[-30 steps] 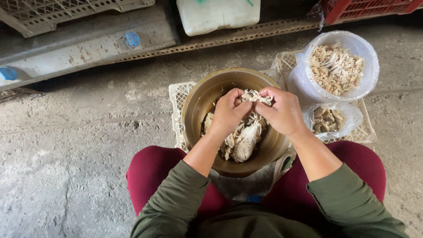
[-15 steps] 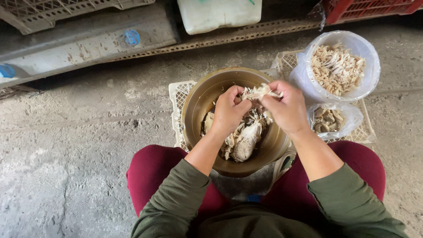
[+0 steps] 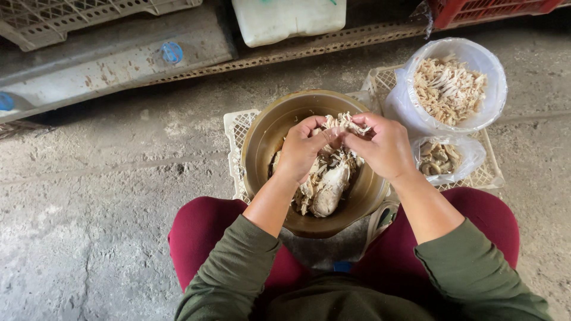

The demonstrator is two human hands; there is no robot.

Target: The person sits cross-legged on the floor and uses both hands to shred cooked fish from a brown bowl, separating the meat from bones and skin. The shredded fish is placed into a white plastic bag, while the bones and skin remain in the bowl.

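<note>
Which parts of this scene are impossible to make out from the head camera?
- Head view: the round brass-coloured metal bowl has its base hidden by pale shredded meat.
- The left hand and right hand cover the piece they pinch.
- The white plastic jug and red plastic crate are cut by the top edge.

Soft daylight fills the picture, with no hard shadows. The concrete floor (image 3: 101,196) looks bright and grey. It is dark under the metal rail (image 3: 119,59) at the top. Everything looks sharp, with no glare.
</note>
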